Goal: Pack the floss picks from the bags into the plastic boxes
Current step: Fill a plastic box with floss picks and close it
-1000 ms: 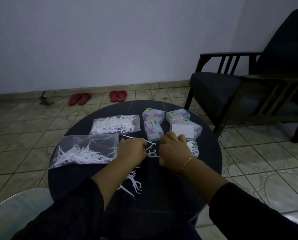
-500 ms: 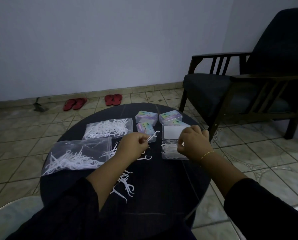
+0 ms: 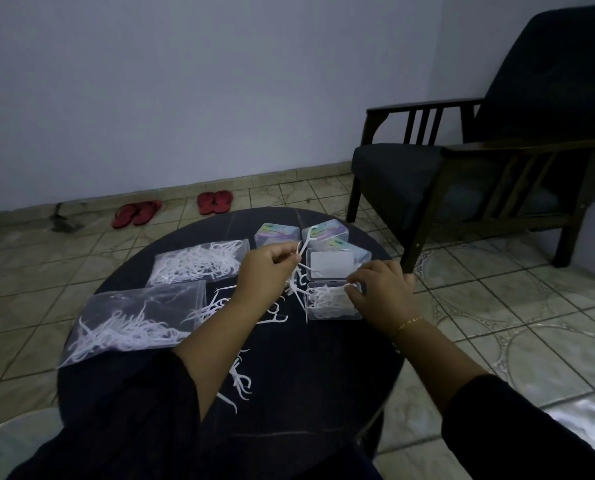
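Two clear bags of white floss picks lie on the left of the round dark table [image 3: 323, 382]: a far bag [image 3: 199, 263] and a near bag [image 3: 130, 323]. An open plastic box [image 3: 334, 303], partly filled with picks, sits at the right with its lid [image 3: 334, 263] tilted back. My left hand [image 3: 265, 271] pinches a few floss picks [image 3: 304, 245] raised just left of the box. My right hand [image 3: 379, 292] hovers over the box's right side, fingertips on the picks inside. Loose picks [image 3: 240, 379] lie scattered near my left forearm.
Closed plastic boxes [image 3: 275, 233] [image 3: 325, 230] stand at the table's far side. A dark wooden armchair [image 3: 479, 161] is at the right. Two pairs of red slippers [image 3: 137, 213] [image 3: 215, 201] lie by the wall on the tiled floor.
My left hand has lifted its picks higher and toward the open box. My right hand has moved from the middle of the table to the box's right side and lowered its fingers into it.
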